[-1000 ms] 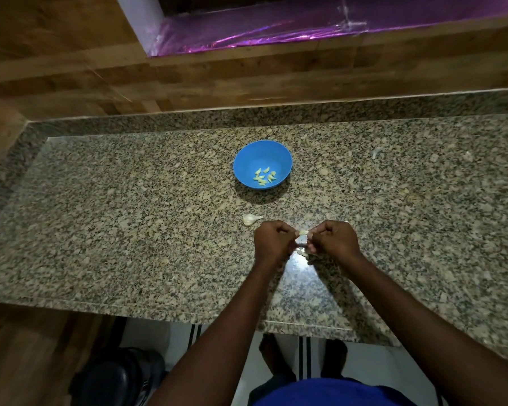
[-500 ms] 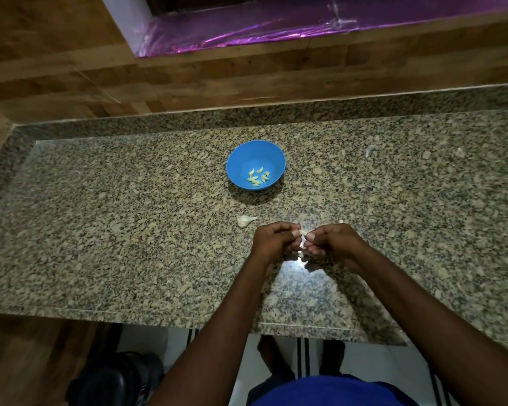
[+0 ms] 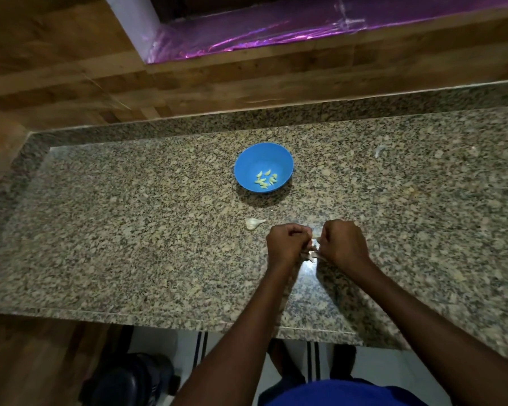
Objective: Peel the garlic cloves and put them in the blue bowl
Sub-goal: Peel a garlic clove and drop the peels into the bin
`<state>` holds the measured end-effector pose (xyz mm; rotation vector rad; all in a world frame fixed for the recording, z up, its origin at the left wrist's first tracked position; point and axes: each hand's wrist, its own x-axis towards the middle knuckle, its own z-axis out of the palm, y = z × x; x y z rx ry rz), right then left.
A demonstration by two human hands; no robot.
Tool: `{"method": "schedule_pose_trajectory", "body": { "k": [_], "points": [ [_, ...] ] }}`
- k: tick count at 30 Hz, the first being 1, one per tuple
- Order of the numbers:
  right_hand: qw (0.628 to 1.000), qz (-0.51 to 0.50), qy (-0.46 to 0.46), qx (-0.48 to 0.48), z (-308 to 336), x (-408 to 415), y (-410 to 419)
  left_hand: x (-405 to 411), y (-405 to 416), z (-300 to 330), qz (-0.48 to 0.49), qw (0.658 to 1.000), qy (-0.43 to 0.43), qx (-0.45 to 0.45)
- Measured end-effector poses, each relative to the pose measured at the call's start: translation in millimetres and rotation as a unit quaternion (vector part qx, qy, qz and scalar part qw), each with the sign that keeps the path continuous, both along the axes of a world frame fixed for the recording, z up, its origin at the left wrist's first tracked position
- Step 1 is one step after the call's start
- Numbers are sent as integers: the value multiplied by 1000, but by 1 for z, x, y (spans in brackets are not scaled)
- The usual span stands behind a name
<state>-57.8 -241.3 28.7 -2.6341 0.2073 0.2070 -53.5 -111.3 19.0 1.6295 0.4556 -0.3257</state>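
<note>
The blue bowl (image 3: 264,167) already holds several peeled garlic cloves (image 3: 265,180). Nearer the person than the bowl, the left hand (image 3: 286,245) and right hand (image 3: 343,244) pinch 1 clove (image 3: 313,248) between curled fingers, mid-peel. Another unpeeled piece (image 3: 254,223) waits just left of the hands.

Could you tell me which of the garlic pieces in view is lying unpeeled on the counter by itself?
It is the unpeeled garlic clove on the granite counter, just left of the left hand. The peeled cloves lie in the blue bowl.
</note>
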Motion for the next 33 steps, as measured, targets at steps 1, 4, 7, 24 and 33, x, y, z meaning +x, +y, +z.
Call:
{"method": "schedule_pose_trajectory", "body": {
  "k": [1, 4, 7, 24, 33],
  "points": [
    [1000, -16, 1, 27, -1, -1, 1, 0, -1, -1, -3, 1000, -19, 14],
    [941, -123, 95, 300, -1, 2, -5, 1, 2, -5, 20, 1000, 7, -10],
    [800, -211, 229, 513, 2, 2, -15, 2, 6, -8, 21, 996, 49, -71],
    [694, -212, 386, 569, -8, 4, -28, 5, 8, -11, -26, 996, -24, -86],
    [991, 36, 97, 82, -20, -4, -26, 8, 15, -15, -91, 993, -46, -66]
  ]
}}
